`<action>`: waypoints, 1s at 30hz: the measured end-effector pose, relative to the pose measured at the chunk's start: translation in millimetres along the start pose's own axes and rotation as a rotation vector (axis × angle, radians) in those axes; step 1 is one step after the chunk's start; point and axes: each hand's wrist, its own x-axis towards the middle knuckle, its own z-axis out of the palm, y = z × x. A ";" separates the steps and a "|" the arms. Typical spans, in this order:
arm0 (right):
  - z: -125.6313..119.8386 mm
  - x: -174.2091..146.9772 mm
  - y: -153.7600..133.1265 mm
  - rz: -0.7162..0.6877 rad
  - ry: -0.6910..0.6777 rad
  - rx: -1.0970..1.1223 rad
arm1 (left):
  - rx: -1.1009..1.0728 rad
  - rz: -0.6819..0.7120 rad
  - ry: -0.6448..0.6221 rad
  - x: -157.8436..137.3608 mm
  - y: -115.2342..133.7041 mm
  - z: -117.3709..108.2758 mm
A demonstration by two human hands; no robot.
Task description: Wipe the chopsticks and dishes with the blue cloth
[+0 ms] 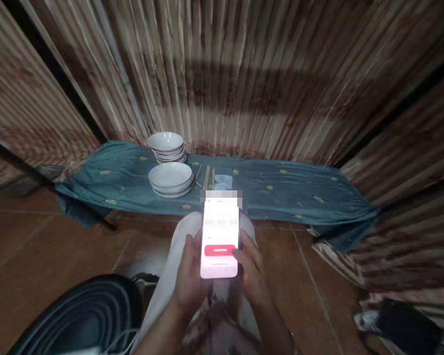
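Observation:
A lit smartphone (220, 234) stands upright above my lap, its screen reading 00:00:00 over a red button. My left hand (188, 271) is wrapped round the phone's left edge. My right hand (252, 268) grips the right edge, with its thumb at the right end of the red button. Beyond the phone, on a low cloth-covered table, are a stack of white plates (170, 176), a stack of white bowls (166, 143) behind it, several wooden chopsticks (206, 177) and a folded light-blue cloth (223, 181).
The table's teal cloth (303, 190) hangs over both ends. Striped curtains (237, 88) rise behind, with dark poles on both sides. A round black ribbed object (85, 315) is on the tiled floor (281, 276) at lower left. A dark bag-like thing (407, 325) lies at lower right.

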 end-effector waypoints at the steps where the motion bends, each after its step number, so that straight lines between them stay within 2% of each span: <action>1: 0.9 -0.2 -1.5 -0.002 0.006 0.000 | 0.003 0.001 0.008 0.5 0.2 0.2; 19: 2.8 -0.6 -2.7 -0.020 0.002 0.026 | 0.058 0.031 0.059 3.2 -1.5 0.5; 25: -1.3 2.7 3.4 -0.245 0.084 -0.201 | 0.078 0.009 0.055 12.6 -2.0 7.5; 30: -11.8 7.4 16.7 -0.287 0.168 -0.485 | 0.098 0.013 0.012 32.1 -6.4 17.3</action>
